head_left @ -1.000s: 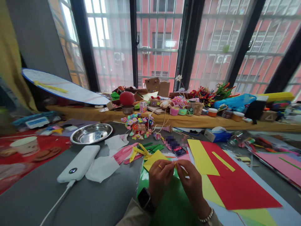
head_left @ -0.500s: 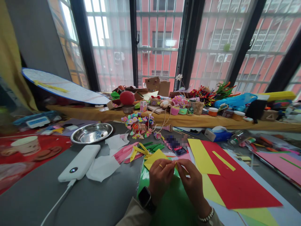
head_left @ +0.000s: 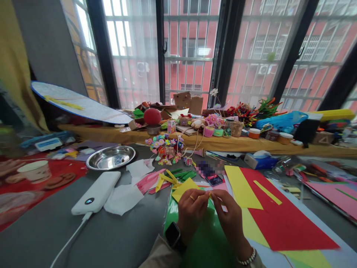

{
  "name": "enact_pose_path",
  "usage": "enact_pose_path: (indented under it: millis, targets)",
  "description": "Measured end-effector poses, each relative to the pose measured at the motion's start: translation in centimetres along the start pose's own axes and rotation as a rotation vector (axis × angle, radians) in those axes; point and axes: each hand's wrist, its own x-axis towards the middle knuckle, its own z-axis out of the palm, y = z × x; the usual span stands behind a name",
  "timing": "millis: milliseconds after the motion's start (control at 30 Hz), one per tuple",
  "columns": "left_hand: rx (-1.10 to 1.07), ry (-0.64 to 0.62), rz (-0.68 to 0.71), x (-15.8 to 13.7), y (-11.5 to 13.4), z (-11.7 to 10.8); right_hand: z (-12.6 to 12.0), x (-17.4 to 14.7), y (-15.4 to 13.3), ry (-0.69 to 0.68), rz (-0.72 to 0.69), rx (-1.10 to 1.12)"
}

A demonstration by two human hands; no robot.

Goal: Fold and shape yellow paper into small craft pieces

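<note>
Daylight's coming thru the windows (head_left: pixel 139 48) ahead, blowing out to white upper L, leaving my L hand (head_left: pixel 192 212) & R hand (head_left: pixel 228 217) looking dim vs. the backlight. The green sheet (head_left: pixel 208 238) is shining in spots & lying dark lower down; the steel dish (head_left: pixel 111 159) is glinting. Wide lens is making window frames (head_left: pixel 226 52) lean, the far-L red cloth (head_left: pixel 69 167) is looking soft, & pixel blocks (head_left: pixel 206 167) are hiding pt. of the phone (head_left: pixel 215 181).

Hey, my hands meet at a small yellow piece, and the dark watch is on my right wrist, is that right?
Almost: the dark watch is on the wrist of your left hand; your right hand has a beaded bracelet at its wrist, as the head view shows. Both hands do meet at a small yellow piece.
</note>
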Motion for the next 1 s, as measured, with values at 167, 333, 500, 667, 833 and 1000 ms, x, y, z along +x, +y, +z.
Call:
enact_pose_path:
  millis: [167, 333, 500, 667, 833, 1000]
  targets:
    - [0.003, -0.005, 0.016, 0.0, 0.0, 0.0, 0.1, 0.0, -0.1, 0.011, 0.007, -0.013]
    - [0.007, 0.004, 0.018, 0.0, 0.0, 0.0, 0.0, 0.1, -0.3, 0.021, -0.001, -0.005]
    - [-0.041, 0.012, -0.002, 0.2, 0.1, 0.0, -0.3, 0.2, -0.5, 0.002, 0.004, 0.036]
    - [-0.219, -0.066, -0.217, 1.5, 0.3, -0.8, -1.2, 0.9, -0.8, -0.057, 0.167, 0.175]
    - [-0.51, -0.331, -0.591, 2.6, -0.3, -1.7, -1.9, 1.6, -0.8, -0.134, 0.551, 0.272]
    - [-0.704, -0.474, -0.864, 2.2, -1.2, -1.4, -1.9, 1.7, -0.5, -0.235, 0.761, 0.378]
